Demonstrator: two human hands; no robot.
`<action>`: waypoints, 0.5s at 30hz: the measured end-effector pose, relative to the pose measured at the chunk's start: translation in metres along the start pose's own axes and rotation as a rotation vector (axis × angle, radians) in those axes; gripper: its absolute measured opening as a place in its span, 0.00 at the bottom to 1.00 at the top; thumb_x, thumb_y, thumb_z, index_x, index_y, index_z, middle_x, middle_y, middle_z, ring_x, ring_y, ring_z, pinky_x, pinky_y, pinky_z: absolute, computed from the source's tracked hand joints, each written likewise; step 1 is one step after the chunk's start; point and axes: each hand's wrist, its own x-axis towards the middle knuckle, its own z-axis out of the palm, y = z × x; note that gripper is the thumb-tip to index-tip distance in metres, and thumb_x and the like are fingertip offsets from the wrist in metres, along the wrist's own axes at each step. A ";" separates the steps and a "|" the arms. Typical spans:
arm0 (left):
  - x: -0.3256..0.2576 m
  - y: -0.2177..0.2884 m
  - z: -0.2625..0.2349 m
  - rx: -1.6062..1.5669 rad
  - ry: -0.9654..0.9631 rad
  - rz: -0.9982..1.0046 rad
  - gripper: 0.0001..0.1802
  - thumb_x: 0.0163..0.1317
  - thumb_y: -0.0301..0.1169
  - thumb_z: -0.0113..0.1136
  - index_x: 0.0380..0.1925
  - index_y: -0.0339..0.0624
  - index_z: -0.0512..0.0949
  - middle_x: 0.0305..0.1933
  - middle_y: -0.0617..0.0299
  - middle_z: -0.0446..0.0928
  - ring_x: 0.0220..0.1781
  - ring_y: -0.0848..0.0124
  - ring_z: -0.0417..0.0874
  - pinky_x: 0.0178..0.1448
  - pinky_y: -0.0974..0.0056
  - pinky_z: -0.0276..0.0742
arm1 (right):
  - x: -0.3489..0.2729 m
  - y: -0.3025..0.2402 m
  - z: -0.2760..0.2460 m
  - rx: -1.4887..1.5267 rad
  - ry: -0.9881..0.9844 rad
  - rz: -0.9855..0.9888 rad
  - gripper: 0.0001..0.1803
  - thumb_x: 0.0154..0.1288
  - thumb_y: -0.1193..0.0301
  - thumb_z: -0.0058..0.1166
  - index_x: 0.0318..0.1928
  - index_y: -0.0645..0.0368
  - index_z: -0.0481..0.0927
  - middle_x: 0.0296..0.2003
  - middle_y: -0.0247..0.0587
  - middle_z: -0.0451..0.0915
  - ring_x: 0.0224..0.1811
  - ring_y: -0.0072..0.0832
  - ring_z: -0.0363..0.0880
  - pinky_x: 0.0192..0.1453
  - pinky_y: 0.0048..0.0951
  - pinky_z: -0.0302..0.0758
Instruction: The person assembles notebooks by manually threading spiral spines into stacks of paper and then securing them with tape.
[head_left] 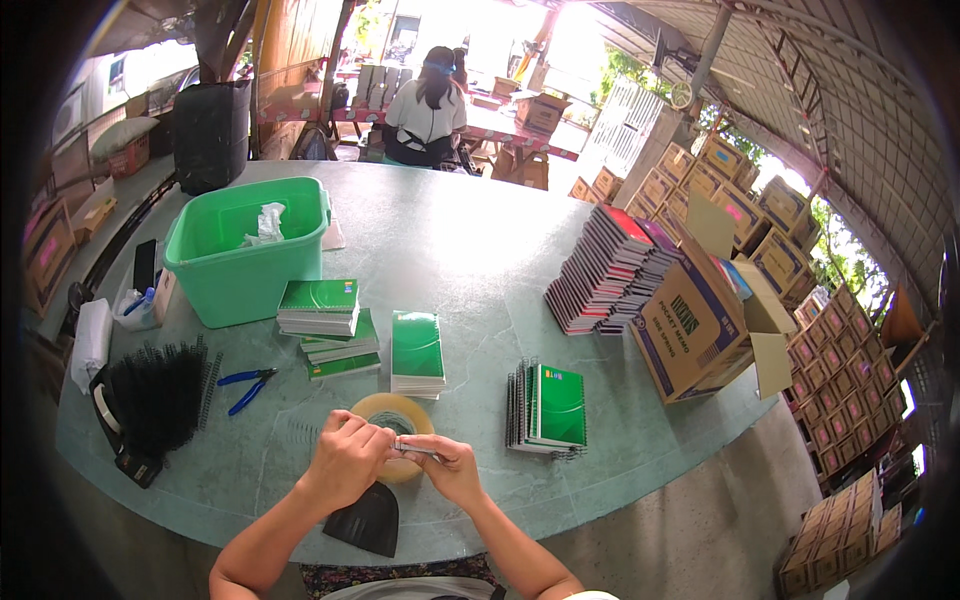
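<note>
Above a roll of clear yellowish tape (372, 408), my left hand (348, 458) and my right hand (455, 470) meet, both with fingers closed. A thin grey-white piece (420, 450), seen nearly edge-on, is pinched in my right fingers. My left fingertips press together at its left end; what they grip is hidden. A thin wire coil (300, 432) shows left of my left hand. Below the hands is a black flat piece (365, 522). Green spiral notebooks lie beyond in a stack (416, 350), and more stand to the right, a coil-bound pile (560, 400).
Blue-handled cutting pliers (245, 385) lie left, beside a heap of black coils (165, 400). A green tub (245, 275) stands behind other green notebooks (320, 300). At right are stacked red-edged notebooks (600, 270) and an open carton (690, 325). A person (427, 110) sits beyond the table.
</note>
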 end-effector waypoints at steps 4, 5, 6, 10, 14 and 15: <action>-0.004 -0.004 0.002 -0.056 -0.247 -0.151 0.08 0.52 0.33 0.61 0.30 0.42 0.76 0.28 0.58 0.77 0.38 0.59 0.79 0.47 0.57 0.68 | 0.001 0.000 0.000 0.039 0.018 0.020 0.12 0.61 0.81 0.54 0.45 0.64 0.80 0.41 0.38 0.82 0.44 0.21 0.78 0.51 0.22 0.74; -0.004 -0.004 0.004 -0.035 -0.258 -0.152 0.09 0.52 0.33 0.61 0.30 0.42 0.76 0.28 0.58 0.77 0.39 0.59 0.78 0.47 0.57 0.68 | -0.002 0.002 0.001 0.057 0.032 0.081 0.12 0.60 0.82 0.54 0.45 0.64 0.80 0.41 0.38 0.82 0.44 0.21 0.79 0.51 0.22 0.74; -0.004 -0.004 0.005 -0.013 -0.268 -0.154 0.09 0.52 0.34 0.61 0.30 0.42 0.77 0.29 0.58 0.77 0.40 0.58 0.78 0.47 0.57 0.68 | -0.003 0.003 0.001 0.074 0.045 0.141 0.12 0.60 0.82 0.55 0.45 0.64 0.80 0.40 0.39 0.82 0.44 0.22 0.79 0.51 0.22 0.74; 0.004 0.008 0.010 0.044 0.010 -0.083 0.08 0.54 0.34 0.60 0.25 0.42 0.75 0.30 0.58 0.77 0.40 0.61 0.77 0.47 0.57 0.67 | 0.006 -0.008 0.010 0.048 0.084 0.088 0.09 0.59 0.81 0.57 0.42 0.66 0.79 0.42 0.43 0.81 0.46 0.22 0.78 0.48 0.21 0.75; -0.006 -0.009 -0.001 0.116 -0.078 -0.131 0.13 0.50 0.37 0.62 0.32 0.42 0.74 0.34 0.58 0.76 0.42 0.62 0.75 0.50 0.56 0.65 | 0.010 -0.025 0.020 0.318 0.150 0.097 0.09 0.58 0.80 0.59 0.40 0.66 0.79 0.42 0.43 0.81 0.46 0.21 0.77 0.48 0.21 0.74; -0.010 -0.015 -0.003 0.134 -0.143 -0.145 0.16 0.49 0.38 0.63 0.34 0.42 0.74 0.36 0.58 0.76 0.42 0.62 0.75 0.50 0.56 0.65 | 0.011 -0.029 0.019 0.435 0.181 0.181 0.09 0.57 0.80 0.59 0.40 0.66 0.79 0.42 0.43 0.81 0.46 0.21 0.77 0.48 0.21 0.74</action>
